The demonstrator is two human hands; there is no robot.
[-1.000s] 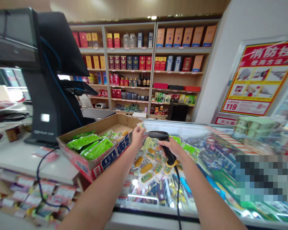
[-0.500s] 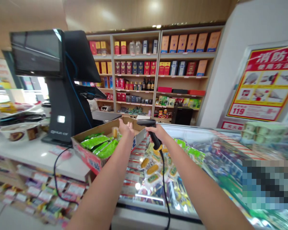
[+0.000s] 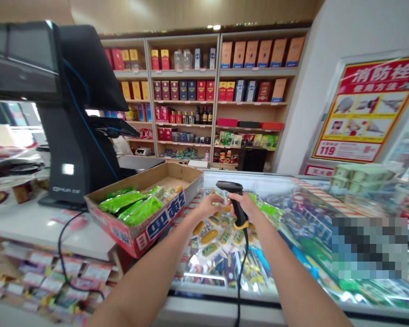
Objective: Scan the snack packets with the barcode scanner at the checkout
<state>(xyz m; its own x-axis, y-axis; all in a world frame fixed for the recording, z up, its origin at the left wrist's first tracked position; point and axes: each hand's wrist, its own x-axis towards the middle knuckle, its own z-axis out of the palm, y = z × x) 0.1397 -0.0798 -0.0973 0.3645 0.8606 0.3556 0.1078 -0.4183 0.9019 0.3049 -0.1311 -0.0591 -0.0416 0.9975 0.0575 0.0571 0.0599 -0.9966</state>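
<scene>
My right hand (image 3: 247, 205) grips the handle of a black barcode scanner (image 3: 232, 195) with a yellow band, held upright over the glass freezer lid (image 3: 293, 213); its black cable hangs toward me. My left hand (image 3: 209, 205) reaches into a pile of small yellow-and-green snack packets (image 3: 211, 236) lying on the lid, fingers curled down onto one just beside the scanner. To the left stands an open cardboard box (image 3: 150, 227) holding green packets and a few small packets at its far end.
A black checkout terminal with two screens (image 3: 71, 113) stands on the white counter (image 3: 30, 222) at the left, a cable trailing off it. Shelves of boxed goods and bottles (image 3: 197, 91) fill the back wall. A red poster (image 3: 368, 109) hangs at the right.
My left hand was over the box with a small packet half a second ago; it has come back right and down onto the packet pile. The scanner dropped slightly.
</scene>
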